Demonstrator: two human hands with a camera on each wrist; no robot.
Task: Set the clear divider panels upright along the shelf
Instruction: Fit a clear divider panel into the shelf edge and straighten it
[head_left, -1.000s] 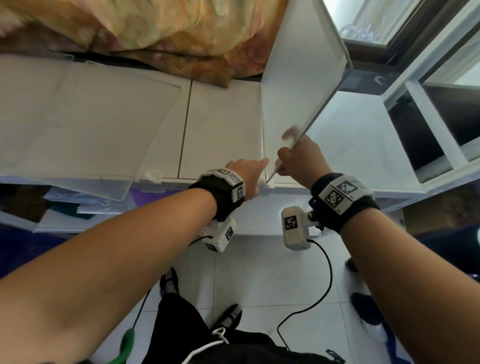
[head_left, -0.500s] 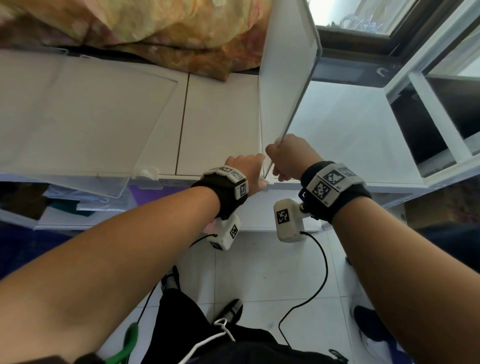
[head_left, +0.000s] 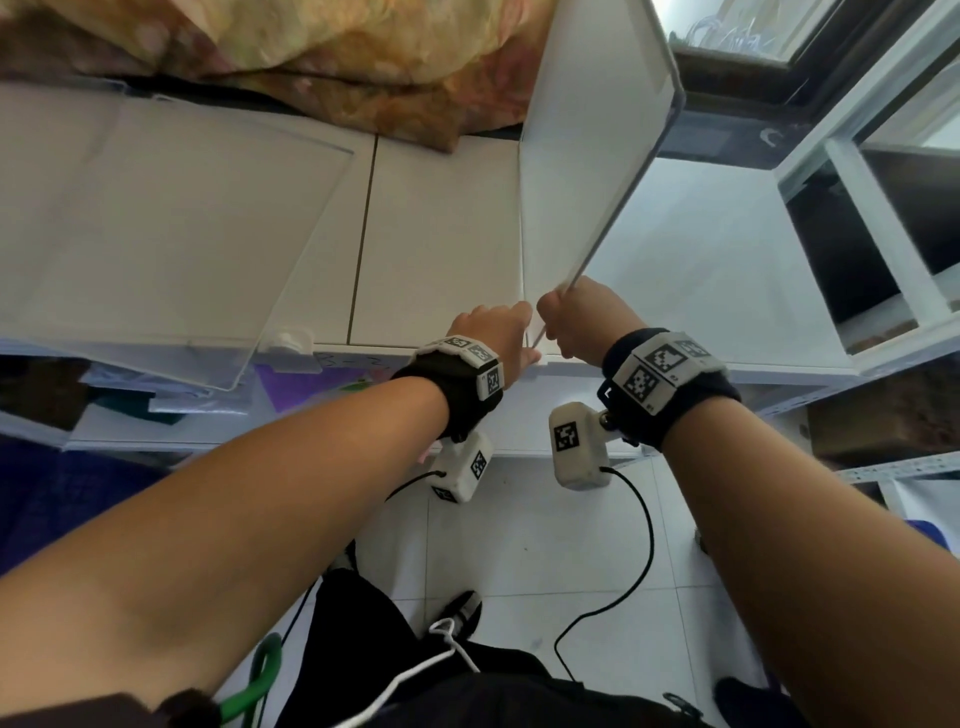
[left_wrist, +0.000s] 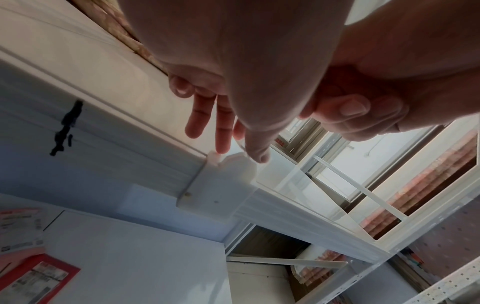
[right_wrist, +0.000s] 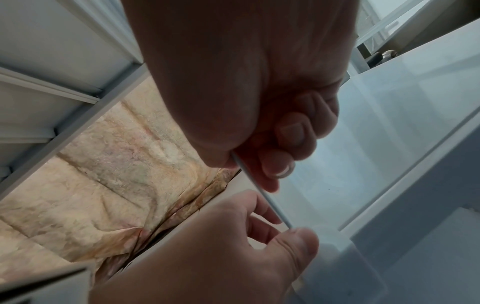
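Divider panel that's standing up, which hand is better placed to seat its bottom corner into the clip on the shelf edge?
Probably the left hand: its straight fingers already touch the clip beside the panel's corner. The right hand grips the divider panel by its front edge, holding it upright.

A divider panel (head_left: 587, 156) stands on edge on the shelf (head_left: 441, 234), running from the front lip back toward the cloth (head_left: 311, 47) bunched along the rear. The right hand (head_left: 582, 322) holds the panel's near edge at the shelf front; the left hand (head_left: 493, 338) sits just left of it, by a clip (left_wrist: 221, 181) on the lip. A second panel (head_left: 156, 234) lies tilted well to the left, overhanging the front edge. A window (head_left: 753, 26) is behind, to the right.
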